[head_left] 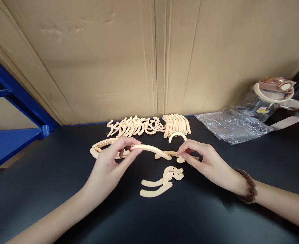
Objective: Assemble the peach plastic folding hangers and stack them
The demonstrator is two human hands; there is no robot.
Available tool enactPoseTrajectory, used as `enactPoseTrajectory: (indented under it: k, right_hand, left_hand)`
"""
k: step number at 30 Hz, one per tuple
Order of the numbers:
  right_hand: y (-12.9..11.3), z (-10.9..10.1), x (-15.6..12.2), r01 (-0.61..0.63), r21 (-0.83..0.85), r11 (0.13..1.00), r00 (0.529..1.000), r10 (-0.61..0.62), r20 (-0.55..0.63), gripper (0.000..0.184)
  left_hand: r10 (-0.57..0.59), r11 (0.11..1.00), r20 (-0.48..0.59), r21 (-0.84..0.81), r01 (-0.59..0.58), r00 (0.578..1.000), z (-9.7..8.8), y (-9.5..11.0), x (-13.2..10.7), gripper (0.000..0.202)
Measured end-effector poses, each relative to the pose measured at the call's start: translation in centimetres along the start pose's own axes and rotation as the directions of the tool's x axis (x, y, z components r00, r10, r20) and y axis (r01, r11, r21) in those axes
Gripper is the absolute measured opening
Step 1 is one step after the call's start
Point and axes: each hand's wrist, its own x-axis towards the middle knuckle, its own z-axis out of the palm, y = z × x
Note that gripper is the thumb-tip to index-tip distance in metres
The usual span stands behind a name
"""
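— Cardboard sheeting [149, 57] backs a black tabletop [63, 203], with a blue rack frame [14, 135] off to the left. What have the hands got?

— The left hand [108, 166] pinches one end of a curved beige plastic strip [149, 149] between thumb and fingertips, just above the table. The right hand [205, 159] has thumb and forefinger closed on a flat beige piece [173, 154] low at the table. Whether it touches the strip's far end, I cannot tell.

— What crowds them?

— Two hooked pieces [162, 184] lie on the near side, between the wrists. Stacked arcs [98, 145] sit half hidden behind the left hand. Farther back are a heap of hooks [134, 127], a row of curved strips [177, 123] and a small arch [177, 135] just before them. At the right lie a crumpled clear bag [230, 127] and a bottle with a pink lid [273, 89]. A brown hair tie [248, 191] rings the right wrist.
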Motion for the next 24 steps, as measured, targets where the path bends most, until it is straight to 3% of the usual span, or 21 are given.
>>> enactPoseTrajectory:
  k: [2,6,9,11,14,18,21,24]
  right_hand:
    - [-0.1,0.0,0.0,0.007,-0.005,1.0,1.0,-0.007,-0.004,0.012]
    - [-0.2,-0.2,-0.1,0.035,-0.004,0.999,0.999,-0.035,-0.004,0.012]
    - [-0.2,-0.2,-0.2,0.048,0.014,0.999,0.999,-0.048,0.001,0.012]
    - [-0.3,-0.1,-0.2,0.052,0.041,0.998,0.999,-0.053,0.012,0.012]
    - [-0.6,0.0,-0.3,0.036,0.096,0.995,0.999,-0.04,0.036,0.013]
    - [-1.5,0.2,-0.6,-0.027,0.218,0.976,0.997,0.012,0.07,0.012]
    - [-2.2,0.3,-0.7,-0.083,0.309,0.947,0.993,0.051,0.11,0.013]
    - [-2.3,0.4,-0.7,-0.156,0.428,0.89,0.981,0.09,0.171,0.014]
  left_hand:
    - [-0.12,0.976,-0.017,-0.186,0.115,0.993,-0.5,0.5,0.3,0.018]
    - [-0.286,0.815,0.033,-0.518,0.261,0.958,-1.2,1.3,0.8,0.018]
    - [-0.324,0.71,0.071,-0.641,0.292,0.943,-1.6,1.6,0.9,0.017]
    - [-0.326,0.695,0.056,-0.663,0.28,0.944,-1.9,2.1,0.9,0.019]
    - [-0.291,0.77,0.023,-0.588,0.248,0.956,-1.9,3.4,0.7,0.021]
    - [-0.169,0.916,0.085,-0.354,0.188,0.982,-0.6,5.0,-0.1,0.023]
    - [-0.015,0.99,0.165,-0.138,0.038,0.986,0.9,5.1,-1.1,0.024]
    - [0.187,0.975,0.226,0.074,-0.208,0.956,1.9,4.4,-2.2,0.02]
